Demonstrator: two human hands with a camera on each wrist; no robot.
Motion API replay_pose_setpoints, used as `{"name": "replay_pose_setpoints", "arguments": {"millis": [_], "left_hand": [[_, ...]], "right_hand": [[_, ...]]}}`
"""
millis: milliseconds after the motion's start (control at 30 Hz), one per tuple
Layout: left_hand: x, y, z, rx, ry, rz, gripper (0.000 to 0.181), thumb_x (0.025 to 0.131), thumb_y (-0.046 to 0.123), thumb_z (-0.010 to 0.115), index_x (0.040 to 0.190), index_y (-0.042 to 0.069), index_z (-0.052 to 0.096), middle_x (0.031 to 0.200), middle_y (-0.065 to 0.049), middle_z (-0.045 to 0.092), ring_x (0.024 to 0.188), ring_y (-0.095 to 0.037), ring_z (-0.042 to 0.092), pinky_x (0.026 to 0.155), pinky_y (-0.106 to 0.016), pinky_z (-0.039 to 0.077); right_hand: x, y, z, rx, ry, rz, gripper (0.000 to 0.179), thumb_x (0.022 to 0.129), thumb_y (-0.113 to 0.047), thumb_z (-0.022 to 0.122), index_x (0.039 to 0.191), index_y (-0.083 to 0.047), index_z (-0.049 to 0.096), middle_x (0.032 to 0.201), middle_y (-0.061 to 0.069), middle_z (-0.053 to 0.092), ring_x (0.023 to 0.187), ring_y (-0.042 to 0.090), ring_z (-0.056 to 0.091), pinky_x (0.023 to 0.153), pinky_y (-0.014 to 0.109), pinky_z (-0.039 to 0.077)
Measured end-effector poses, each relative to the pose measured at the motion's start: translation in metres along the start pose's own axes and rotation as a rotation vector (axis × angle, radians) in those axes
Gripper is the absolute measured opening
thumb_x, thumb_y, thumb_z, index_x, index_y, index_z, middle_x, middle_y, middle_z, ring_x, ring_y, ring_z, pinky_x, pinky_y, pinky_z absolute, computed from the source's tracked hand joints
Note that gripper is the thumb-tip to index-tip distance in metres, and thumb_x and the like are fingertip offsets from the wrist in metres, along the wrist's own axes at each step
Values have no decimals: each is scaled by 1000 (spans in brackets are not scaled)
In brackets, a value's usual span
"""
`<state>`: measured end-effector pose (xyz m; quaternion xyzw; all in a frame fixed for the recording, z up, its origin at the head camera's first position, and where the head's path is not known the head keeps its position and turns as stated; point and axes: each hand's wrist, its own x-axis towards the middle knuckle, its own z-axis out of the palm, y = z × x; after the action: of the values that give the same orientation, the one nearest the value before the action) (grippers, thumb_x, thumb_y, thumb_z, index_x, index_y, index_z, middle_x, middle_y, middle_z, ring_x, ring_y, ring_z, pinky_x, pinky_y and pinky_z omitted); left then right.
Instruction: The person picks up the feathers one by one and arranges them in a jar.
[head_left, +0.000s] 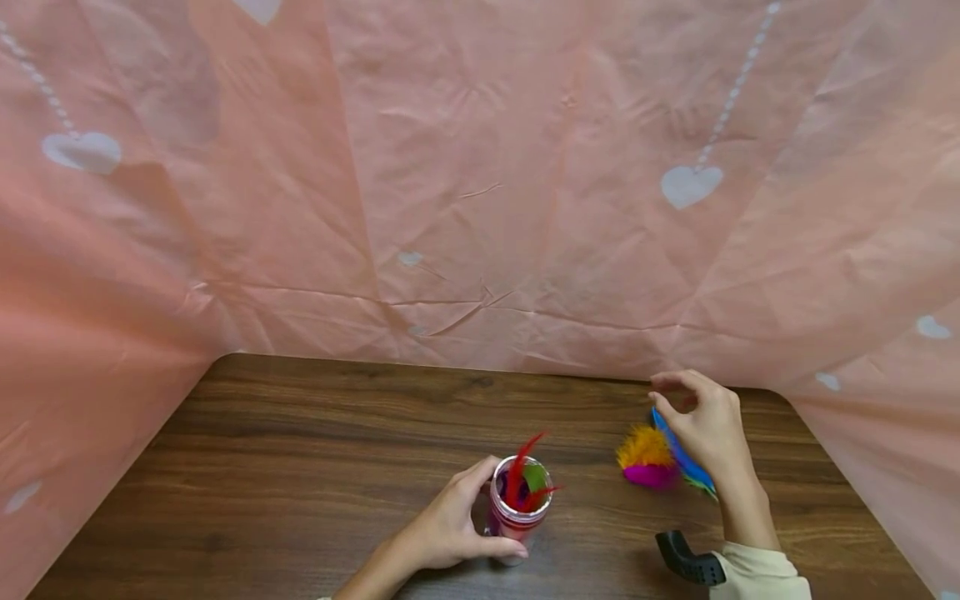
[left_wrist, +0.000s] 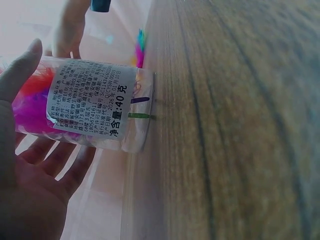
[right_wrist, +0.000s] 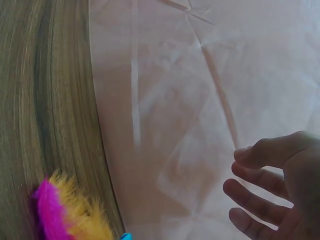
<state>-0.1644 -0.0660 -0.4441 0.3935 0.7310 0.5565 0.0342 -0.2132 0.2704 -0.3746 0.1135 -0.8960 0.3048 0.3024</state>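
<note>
as a person's left grip (head_left: 453,518) wraps round a clear jar (head_left: 519,525) of feathers (head_left: 516,482) upright on the table (head_left: 300,450), the right grip (head_left: 708,425) hovers, fingers relaxed and holding nothing, partly hiding a blue feather (head_left: 677,451) beside orange (head_left: 643,446) and magenta fluff (head_left: 649,476). the left-wrist view cuts off the jar's mouth and leaves its label's (left_wrist: 90,97) finer print blurred; a black curved piece (head_left: 688,562) by the right sleeve (head_left: 761,575) is hard to identify.

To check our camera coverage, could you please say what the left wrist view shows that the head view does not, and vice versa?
Only the left wrist view shows the printed label on the jar. Only the head view shows its open rim, red feathers poking out. Both share the jar, left hand, right hand, table and loose feathers.
</note>
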Motion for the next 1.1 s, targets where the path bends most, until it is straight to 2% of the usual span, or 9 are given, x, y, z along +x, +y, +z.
{"name": "replay_pose_setpoints", "arguments": {"millis": [33,167,267,467,667,800,900,1100], "left_hand": [[0,0,0,1,0,-2,68,76,13,94,132,15,56,122,0,68,111,-9,64,98,-31,55],[0,-1,-1,8,3,2,68,76,13,94,132,15,56,122,-1,69,109,-9,64,97,-31,55],[0,-2,-1,17,1,7,67,76,13,94,132,15,56,122,-1,69,108,-8,64,96,-31,56],[-1,-1,1,38,6,27,67,76,15,94,131,14,56,121,-1,69,107,-7,64,94,-31,56],[-2,-2,1,27,7,33,67,77,14,94,132,14,55,121,-2,68,107,-7,64,93,-30,57],[-2,-2,1,20,7,16,67,77,14,94,132,15,55,121,-1,68,106,-7,64,93,-29,56],[-2,-2,0,13,7,-3,67,77,15,94,131,17,56,121,0,68,106,-7,64,94,-29,56],[-1,-5,0,71,10,70,67,77,16,94,132,14,55,119,0,68,105,-5,64,92,-28,56]], "right_hand": [[1,1,0,-5,-3,5,17,82,5,82,97,0,76,90,13,75,74,17,68,67,5,47],[1,5,1,-13,-15,31,17,83,5,82,98,0,76,91,15,75,75,35,69,66,2,43],[1,9,2,-31,-27,58,17,83,3,82,100,1,76,93,16,75,78,37,69,67,2,43],[0,18,5,-74,-61,81,19,83,3,82,102,1,76,96,18,75,78,33,67,63,23,50],[1,24,8,-104,-82,92,17,84,2,81,100,1,76,98,19,74,81,37,68,65,30,53],[0,28,9,-124,-106,104,16,85,1,79,101,2,75,101,20,74,85,40,69,71,48,57],[1,32,10,-140,-129,133,16,86,0,78,102,1,75,104,22,73,91,44,69,77,59,56],[0,40,13,-175,-182,188,18,87,-5,78,103,0,74,109,24,72,100,49,66,79,65,52]]}}
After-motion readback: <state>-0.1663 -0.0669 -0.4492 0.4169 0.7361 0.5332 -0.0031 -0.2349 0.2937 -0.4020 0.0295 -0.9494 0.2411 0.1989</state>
